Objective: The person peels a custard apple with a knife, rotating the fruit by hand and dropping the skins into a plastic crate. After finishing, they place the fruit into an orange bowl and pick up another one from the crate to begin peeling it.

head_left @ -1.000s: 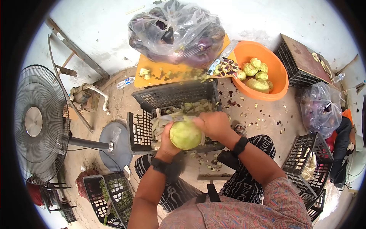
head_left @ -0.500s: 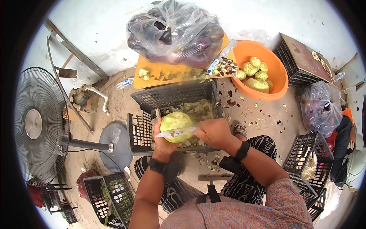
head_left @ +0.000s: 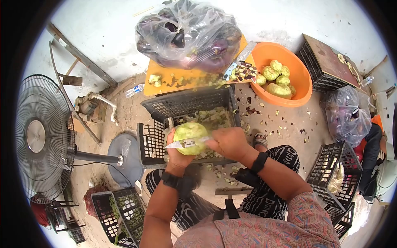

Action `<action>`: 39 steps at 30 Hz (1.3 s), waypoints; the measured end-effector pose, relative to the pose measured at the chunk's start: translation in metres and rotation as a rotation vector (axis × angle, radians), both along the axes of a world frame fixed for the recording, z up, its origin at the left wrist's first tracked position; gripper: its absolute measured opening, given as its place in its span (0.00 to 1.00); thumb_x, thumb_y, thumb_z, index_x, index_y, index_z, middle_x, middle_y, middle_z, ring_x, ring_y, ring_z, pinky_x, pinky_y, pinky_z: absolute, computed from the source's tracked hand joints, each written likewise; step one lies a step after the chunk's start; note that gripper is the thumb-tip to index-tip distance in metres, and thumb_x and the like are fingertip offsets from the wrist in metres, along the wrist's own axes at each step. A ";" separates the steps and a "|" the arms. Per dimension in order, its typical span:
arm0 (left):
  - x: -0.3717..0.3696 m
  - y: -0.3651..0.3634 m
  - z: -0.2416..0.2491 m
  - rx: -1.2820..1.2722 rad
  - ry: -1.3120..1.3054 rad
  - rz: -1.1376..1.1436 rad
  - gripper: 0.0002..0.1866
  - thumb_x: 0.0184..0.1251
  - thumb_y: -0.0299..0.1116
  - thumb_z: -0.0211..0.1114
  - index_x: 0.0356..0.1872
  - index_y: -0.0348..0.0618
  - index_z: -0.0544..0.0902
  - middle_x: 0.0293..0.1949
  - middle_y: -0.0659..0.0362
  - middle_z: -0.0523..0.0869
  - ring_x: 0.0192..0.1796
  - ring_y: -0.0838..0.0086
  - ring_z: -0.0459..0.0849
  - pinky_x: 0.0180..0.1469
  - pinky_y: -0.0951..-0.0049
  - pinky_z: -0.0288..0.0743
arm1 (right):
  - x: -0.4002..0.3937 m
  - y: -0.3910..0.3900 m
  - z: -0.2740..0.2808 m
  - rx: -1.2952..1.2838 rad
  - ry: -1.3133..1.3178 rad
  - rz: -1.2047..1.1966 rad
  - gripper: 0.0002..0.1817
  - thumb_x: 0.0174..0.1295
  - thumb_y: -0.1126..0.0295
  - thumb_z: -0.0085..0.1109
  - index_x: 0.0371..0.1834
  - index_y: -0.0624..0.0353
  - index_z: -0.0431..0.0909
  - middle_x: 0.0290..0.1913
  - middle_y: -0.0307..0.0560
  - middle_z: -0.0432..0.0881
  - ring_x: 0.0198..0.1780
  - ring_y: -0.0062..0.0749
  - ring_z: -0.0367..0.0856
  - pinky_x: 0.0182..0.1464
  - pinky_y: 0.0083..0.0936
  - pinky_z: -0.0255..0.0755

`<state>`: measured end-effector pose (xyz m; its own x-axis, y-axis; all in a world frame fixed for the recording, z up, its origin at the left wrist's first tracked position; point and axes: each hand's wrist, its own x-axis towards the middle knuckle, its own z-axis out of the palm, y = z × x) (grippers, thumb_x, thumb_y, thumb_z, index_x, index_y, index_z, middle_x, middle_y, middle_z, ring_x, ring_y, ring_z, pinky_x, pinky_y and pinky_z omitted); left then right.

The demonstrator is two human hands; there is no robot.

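My left hand cups a round, pale green peeled eggplant from below and the left side. In my right hand is the handle of a peeling knife, its fingers wrapped round it. The blade lies flat across the near face of the eggplant, its tip pointing left over my left hand. Under both hands stands a black plastic crate, with pale peelings inside.
Purple eggplants fill a clear bag on an orange board. Beside it, an orange basin holds several peeled eggplants. A large knife rests among scraps. A fan stands left; crates and another bag stand right.
The knife has shifted slightly left across the eggplant, with my right hand following. My left hand stays around the eggplant in nearly the same place.
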<state>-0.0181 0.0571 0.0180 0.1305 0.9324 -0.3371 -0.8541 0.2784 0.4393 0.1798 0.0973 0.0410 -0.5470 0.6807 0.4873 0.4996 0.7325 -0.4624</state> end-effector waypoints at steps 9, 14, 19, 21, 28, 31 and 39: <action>0.002 0.001 0.002 -0.024 0.019 -0.025 0.34 0.70 0.59 0.42 0.57 0.39 0.79 0.53 0.49 0.84 0.54 0.58 0.83 0.59 0.60 0.76 | 0.000 0.002 -0.002 0.027 0.043 0.008 0.22 0.62 0.48 0.58 0.21 0.54 0.76 0.20 0.43 0.77 0.21 0.44 0.78 0.24 0.39 0.71; -0.010 -0.001 -0.010 0.046 -0.056 -0.016 0.34 0.71 0.58 0.44 0.60 0.37 0.77 0.55 0.47 0.83 0.56 0.54 0.82 0.61 0.52 0.74 | 0.007 0.006 -0.006 0.041 0.037 0.037 0.22 0.61 0.47 0.58 0.20 0.53 0.75 0.18 0.43 0.75 0.22 0.43 0.78 0.24 0.38 0.70; -0.013 -0.003 0.002 0.043 -0.016 -0.063 0.34 0.70 0.57 0.45 0.59 0.37 0.77 0.54 0.47 0.83 0.55 0.54 0.82 0.61 0.51 0.74 | 0.016 0.007 -0.005 0.069 -0.027 0.032 0.22 0.60 0.47 0.59 0.19 0.52 0.75 0.18 0.43 0.74 0.21 0.42 0.77 0.24 0.38 0.70; -0.012 -0.003 0.003 0.024 -0.011 -0.075 0.34 0.70 0.57 0.46 0.59 0.37 0.77 0.54 0.47 0.83 0.55 0.54 0.82 0.61 0.51 0.75 | 0.016 0.005 -0.005 0.076 -0.029 0.030 0.22 0.60 0.47 0.59 0.18 0.52 0.74 0.18 0.43 0.74 0.21 0.42 0.76 0.24 0.38 0.70; -0.011 -0.003 -0.010 0.023 -0.142 -0.174 0.33 0.70 0.57 0.48 0.60 0.38 0.77 0.55 0.46 0.83 0.55 0.52 0.83 0.61 0.51 0.75 | 0.003 0.000 0.000 0.076 -0.026 0.066 0.22 0.59 0.47 0.60 0.20 0.52 0.75 0.19 0.43 0.75 0.21 0.42 0.78 0.25 0.37 0.71; -0.015 -0.001 -0.009 0.016 -0.096 -0.196 0.33 0.70 0.57 0.48 0.60 0.37 0.77 0.56 0.46 0.82 0.56 0.52 0.82 0.62 0.50 0.74 | 0.002 0.002 0.001 0.079 -0.037 0.065 0.22 0.59 0.46 0.60 0.21 0.52 0.76 0.19 0.43 0.76 0.22 0.42 0.78 0.25 0.37 0.71; -0.017 -0.005 0.009 0.059 -0.131 -0.202 0.36 0.70 0.58 0.45 0.62 0.33 0.74 0.58 0.43 0.80 0.59 0.50 0.80 0.64 0.48 0.71 | 0.014 0.012 -0.002 0.067 -0.068 0.085 0.22 0.59 0.45 0.59 0.20 0.52 0.75 0.19 0.42 0.74 0.22 0.41 0.78 0.25 0.36 0.70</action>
<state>-0.0347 0.0524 0.0265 0.3551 0.9005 -0.2510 -0.8343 0.4264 0.3495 0.1939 0.1090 0.0394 -0.6350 0.5972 0.4900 0.4627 0.8020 -0.3778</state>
